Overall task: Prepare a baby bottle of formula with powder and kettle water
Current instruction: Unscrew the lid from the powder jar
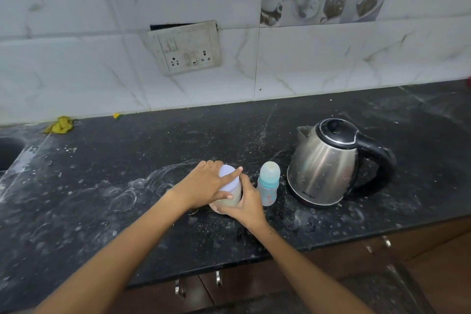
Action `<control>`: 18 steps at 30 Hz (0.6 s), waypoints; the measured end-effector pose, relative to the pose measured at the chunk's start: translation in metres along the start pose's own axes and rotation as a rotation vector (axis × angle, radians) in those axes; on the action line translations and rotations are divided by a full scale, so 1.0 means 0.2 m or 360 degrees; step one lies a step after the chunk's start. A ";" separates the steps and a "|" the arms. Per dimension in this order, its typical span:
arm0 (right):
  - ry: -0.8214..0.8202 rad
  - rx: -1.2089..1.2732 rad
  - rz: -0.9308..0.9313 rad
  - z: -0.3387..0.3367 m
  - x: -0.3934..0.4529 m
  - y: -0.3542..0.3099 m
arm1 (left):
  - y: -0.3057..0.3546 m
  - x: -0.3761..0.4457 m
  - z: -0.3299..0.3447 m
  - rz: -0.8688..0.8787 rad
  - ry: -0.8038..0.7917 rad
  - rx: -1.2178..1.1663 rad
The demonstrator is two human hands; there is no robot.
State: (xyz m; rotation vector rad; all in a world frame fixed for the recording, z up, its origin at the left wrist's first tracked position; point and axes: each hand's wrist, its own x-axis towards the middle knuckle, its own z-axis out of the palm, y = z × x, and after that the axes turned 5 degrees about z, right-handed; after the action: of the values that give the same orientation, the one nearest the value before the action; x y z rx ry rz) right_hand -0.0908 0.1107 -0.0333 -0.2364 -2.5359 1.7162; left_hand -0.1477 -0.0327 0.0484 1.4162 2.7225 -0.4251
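Note:
A clear powder jar (pixel 230 197) with a pale lilac lid (pixel 229 181) stands on the black counter (pixel 127 186). My left hand (pixel 206 183) lies over the lid, fingers wrapped around its rim. My right hand (pixel 246 205) grips the jar's body from the right and front. Pale powder shows through the jar wall. Just right of the jar a capped baby bottle (pixel 268 183) with a blue collar stands upright. A steel kettle (pixel 323 163) with a black lid and handle sits further right, spout pointing left.
A sink (pixel 7 153) is cut into the counter at the far left. A yellow cloth (pixel 60 125) and a small yellow-green scrap (pixel 117 116) lie by the tiled wall. A socket plate (pixel 187 48) hangs on the wall. Drawer handles (pixel 218 278) show below the counter edge.

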 end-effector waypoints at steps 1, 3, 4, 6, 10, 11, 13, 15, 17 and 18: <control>0.0004 0.0007 0.0004 0.00 0.00 0.00 | 0.00 0.00 -0.01 -0.0010 -0.0007 0.0011; 0.0002 0.0024 0.0009 0.00 0.00 0.01 | 0.03 0.00 0.01 -0.0017 0.0154 0.0132; -0.0003 0.0026 0.0008 0.00 0.00 0.01 | 0.05 0.00 0.03 -0.0054 0.0206 0.0182; -0.0014 0.0008 -0.0002 0.00 0.01 0.01 | 0.09 0.01 0.07 -0.0101 0.0348 0.0226; -0.0035 -0.0030 -0.0045 -0.01 0.01 0.00 | 0.18 0.03 0.02 -0.0331 0.0325 0.0189; -0.0038 -0.0037 -0.0053 -0.01 0.01 0.00 | 0.20 0.03 0.01 -0.0388 0.0265 0.0139; -0.0036 -0.0044 -0.0059 0.00 0.00 0.00 | 0.23 0.04 0.00 -0.0515 0.0128 -0.0003; -0.0015 -0.0034 -0.0047 0.01 -0.02 0.00 | 0.24 0.07 -0.02 -0.0627 0.0080 -0.0031; 0.0003 0.0004 -0.0018 0.01 -0.02 0.00 | 0.22 0.08 -0.05 -0.0698 0.0032 -0.0036; 0.0007 0.0009 -0.0006 0.01 -0.02 0.00 | 0.20 0.07 -0.08 -0.0705 -0.0013 -0.0028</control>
State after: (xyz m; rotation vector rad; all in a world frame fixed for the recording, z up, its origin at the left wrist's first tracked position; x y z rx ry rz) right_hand -0.0864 0.1079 -0.0346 -0.2352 -2.5266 1.7190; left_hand -0.1229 0.0035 0.0521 0.7930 3.0141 -0.4170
